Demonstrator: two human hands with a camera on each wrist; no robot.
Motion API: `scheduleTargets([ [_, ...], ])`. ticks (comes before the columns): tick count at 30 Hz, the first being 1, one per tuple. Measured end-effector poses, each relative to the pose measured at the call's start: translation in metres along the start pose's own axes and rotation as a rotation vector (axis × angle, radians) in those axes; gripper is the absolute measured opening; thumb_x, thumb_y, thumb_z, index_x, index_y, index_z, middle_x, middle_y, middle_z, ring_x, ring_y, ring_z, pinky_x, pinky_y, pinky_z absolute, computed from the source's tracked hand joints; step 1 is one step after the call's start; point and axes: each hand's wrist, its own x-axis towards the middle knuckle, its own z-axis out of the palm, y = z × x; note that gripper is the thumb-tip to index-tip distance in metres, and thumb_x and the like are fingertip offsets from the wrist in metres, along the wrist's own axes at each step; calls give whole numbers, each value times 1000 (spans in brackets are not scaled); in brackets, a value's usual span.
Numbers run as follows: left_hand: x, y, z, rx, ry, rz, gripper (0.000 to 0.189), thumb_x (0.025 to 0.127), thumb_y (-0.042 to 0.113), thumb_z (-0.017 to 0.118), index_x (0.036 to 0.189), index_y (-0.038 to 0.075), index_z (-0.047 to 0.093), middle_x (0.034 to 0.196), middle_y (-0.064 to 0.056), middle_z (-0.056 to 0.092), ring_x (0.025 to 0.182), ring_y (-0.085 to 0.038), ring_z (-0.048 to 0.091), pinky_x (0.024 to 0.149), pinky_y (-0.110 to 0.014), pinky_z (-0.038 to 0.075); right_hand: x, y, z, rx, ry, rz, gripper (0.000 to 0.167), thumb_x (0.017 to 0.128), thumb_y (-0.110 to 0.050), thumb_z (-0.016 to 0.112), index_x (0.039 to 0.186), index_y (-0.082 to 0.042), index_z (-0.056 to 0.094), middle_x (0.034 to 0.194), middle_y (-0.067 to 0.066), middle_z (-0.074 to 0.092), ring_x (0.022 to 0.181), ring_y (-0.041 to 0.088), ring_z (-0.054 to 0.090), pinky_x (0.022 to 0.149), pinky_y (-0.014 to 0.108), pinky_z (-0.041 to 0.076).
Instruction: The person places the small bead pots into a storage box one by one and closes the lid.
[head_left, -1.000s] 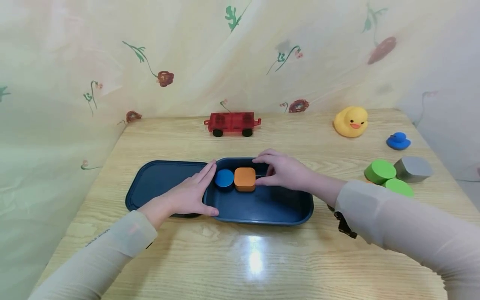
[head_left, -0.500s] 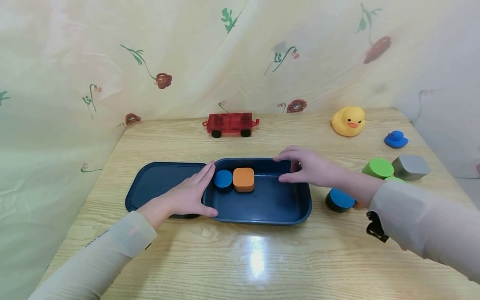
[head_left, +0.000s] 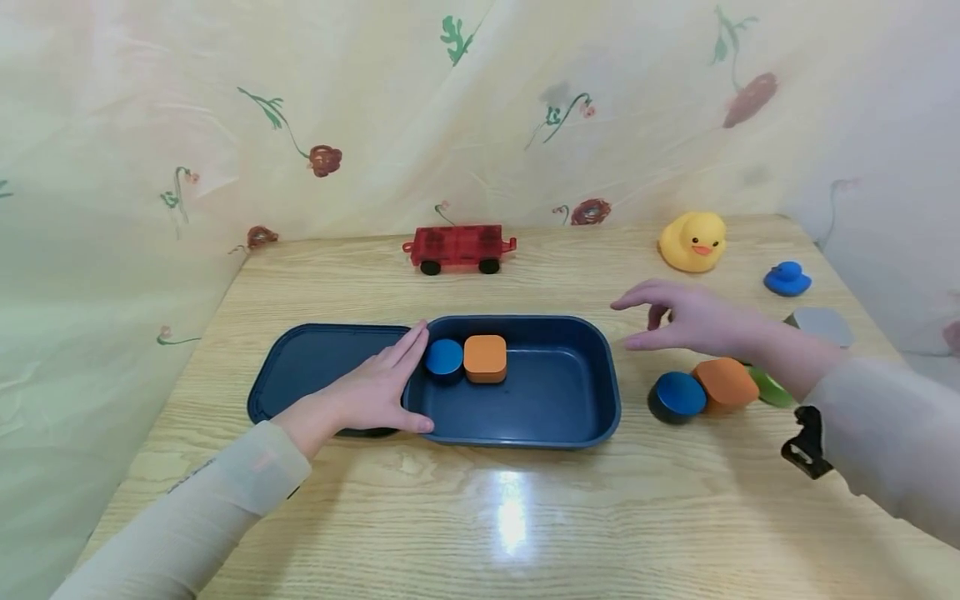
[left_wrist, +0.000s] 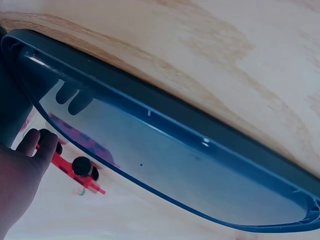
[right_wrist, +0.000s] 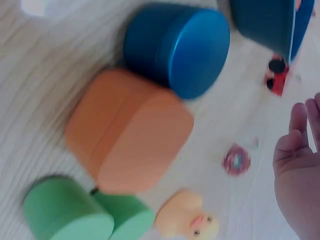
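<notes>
A dark blue rectangular box (head_left: 543, 404) stands uncovered on the table. In its left end, a round blue-topped tin (head_left: 444, 357) and a rounded-square orange tin (head_left: 485, 356) sit side by side. My left hand (head_left: 378, 387) rests at the box's left rim, fingers straight and thumb spread. Under that hand lies a dark tray-like lid (head_left: 318, 362); its shiny surface fills the left wrist view. Beyond the box's right end hovers my right hand (head_left: 690, 321), holding nothing, thumb and fingers apart. Nearest to it are another blue tin (right_wrist: 175, 50) and an orange tin (right_wrist: 145, 140).
Green tins (right_wrist: 75, 215) stand beside the orange one, partly hidden by the right arm in the head view. A grey tin (head_left: 821, 325) is farther right. Toward the back are a red toy wagon (head_left: 457, 246), a yellow duck (head_left: 692, 243) and a small blue duck (head_left: 787, 279).
My right hand has let go of the orange tin inside the box and moved right, out past the box's right end. The left hand has stayed at the rim.
</notes>
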Motion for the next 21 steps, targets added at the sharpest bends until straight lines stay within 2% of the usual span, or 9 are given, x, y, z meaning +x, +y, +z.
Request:
scheduleTargets([
  [3,1,0,0,4,-1,-4,117,75,66,63,149,16,-12,155,6,-18,142,-23,1,110,-51,15,-8,9,-9,-2,-17,34,52,85,-36,69,129,-12,55,125,8,52,89,20,53,67,30,47],
  [6,0,0,0,1,-1,-10,117,75,65,64,149,16,-13,154,6,-18,142,-23,1,110,-51,15,-13,17,-16,-32,-4,68,54,85,-37,69,130,-13,54,112,7,57,89,21,52,65,30,47],
  [9,1,0,0,1,-5,-20,117,75,64,65,149,16,-13,154,6,-18,142,-23,2,110,-51,15,-20,26,-22,-57,15,138,57,83,-41,69,132,-15,53,99,5,57,88,22,51,63,31,45],
  [14,2,0,0,1,-4,-8,117,75,64,64,149,15,-12,155,4,-18,142,-25,3,109,-53,15,-33,44,-31,-66,47,238,62,80,-43,72,133,-16,52,95,5,57,87,22,51,62,29,44],
  [21,2,0,-2,10,-8,6,118,75,66,63,149,14,-12,155,2,-17,142,-26,3,109,-53,16,-51,73,-43,-144,73,231,59,82,-35,72,132,-10,52,92,3,60,77,12,53,59,27,44],
])
